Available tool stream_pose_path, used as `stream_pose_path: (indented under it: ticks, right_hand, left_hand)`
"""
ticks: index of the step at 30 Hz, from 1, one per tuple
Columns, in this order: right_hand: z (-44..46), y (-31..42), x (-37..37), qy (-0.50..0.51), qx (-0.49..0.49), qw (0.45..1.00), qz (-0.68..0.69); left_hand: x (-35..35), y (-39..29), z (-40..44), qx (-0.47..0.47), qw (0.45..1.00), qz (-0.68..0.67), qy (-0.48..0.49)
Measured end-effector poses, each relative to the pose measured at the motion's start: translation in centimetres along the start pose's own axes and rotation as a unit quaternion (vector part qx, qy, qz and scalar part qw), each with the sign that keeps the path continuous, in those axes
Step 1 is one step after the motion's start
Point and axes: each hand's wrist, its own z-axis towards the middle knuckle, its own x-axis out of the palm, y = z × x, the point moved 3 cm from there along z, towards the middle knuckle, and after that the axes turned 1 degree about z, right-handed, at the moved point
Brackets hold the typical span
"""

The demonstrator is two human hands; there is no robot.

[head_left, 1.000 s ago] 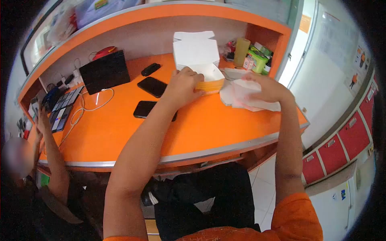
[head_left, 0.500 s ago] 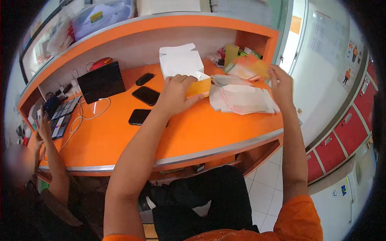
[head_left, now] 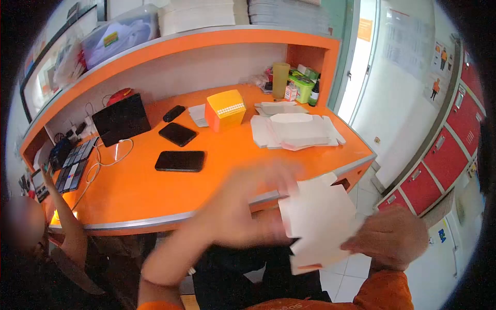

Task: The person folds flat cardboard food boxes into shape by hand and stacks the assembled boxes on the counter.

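An unfolded box blank (head_left: 323, 217), its white inner side up, is held over my lap in front of the desk. My right hand (head_left: 390, 237) grips its right edge, fingers closed on the card. At the blank's left edge is my left hand (head_left: 253, 201), blurred by motion, with thumb and fingers apart; whether it touches the card I cannot make out. A closed yellow and orange box (head_left: 226, 111) stands upright on the desk. To its right lies a stack of flat box blanks (head_left: 299, 132).
Two phones (head_left: 180, 161) and a small black object (head_left: 174, 113) lie on the orange desk (head_left: 134, 191). A laptop (head_left: 121, 121) with a white cable stands at left, beside a seated person's arm (head_left: 67, 201). A yellow cup (head_left: 280, 80) and small bottle (head_left: 314, 94) are at the back right.
My left hand has let go of the yellow box, whose white lid was up and is now closed. My right hand has brought a blank from above the stack down over my lap.
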Motion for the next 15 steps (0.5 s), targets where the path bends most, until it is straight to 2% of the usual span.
stream_pose_path:
  ticks: [2,3,6,7,8,9,11,13,14,15]
  right_hand:
    - [1.1,-0.7,1.6,0.086,-0.034,0.995,0.042]
    - [1.9,-1.1,2.6,0.116,-0.062,0.989,0.064]
    - [2.8,-0.7,4.8,0.12,-0.186,0.97,0.098]
    - [3.7,0.1,5.0,0.058,-0.172,0.979,0.089]
    - [4.7,1.5,5.6,-0.005,-0.157,0.984,0.081]
    - [5.0,2.5,6.0,-0.07,-0.138,0.985,0.073]
    - [4.2,3.2,8.9,-0.06,-0.163,0.965,0.198]
    - [3.3,4.7,13.0,-0.06,-0.178,0.913,0.363]
    - [3.5,5.8,14.2,-0.071,-0.18,0.896,0.398]
    - [3.6,6.6,15.4,-0.082,-0.183,0.878,0.434]
  left_hand:
    - [4.0,-4.3,-3.4,-0.118,0.987,-0.071,0.077]
    - [5.5,-5.1,-5.0,-0.159,0.98,-0.086,0.08]
    - [6.9,-4.8,-10.6,-0.197,0.967,-0.162,-0.006]
    - [6.8,-5.4,-11.8,-0.204,0.963,-0.173,-0.028]
    - [6.9,-6.8,-13.0,-0.271,0.927,-0.251,-0.069]
    - [6.7,-7.0,-15.5,-0.307,0.926,-0.203,-0.089]
    - [5.8,-7.9,-15.9,-0.191,0.938,-0.249,-0.148]
    - [6.6,-7.5,-19.5,-0.196,0.908,-0.206,-0.308]
    - [6.5,-8.1,-20.2,-0.216,0.898,-0.173,-0.343]
    - [6.6,-8.5,-20.2,-0.198,0.879,-0.196,-0.386]
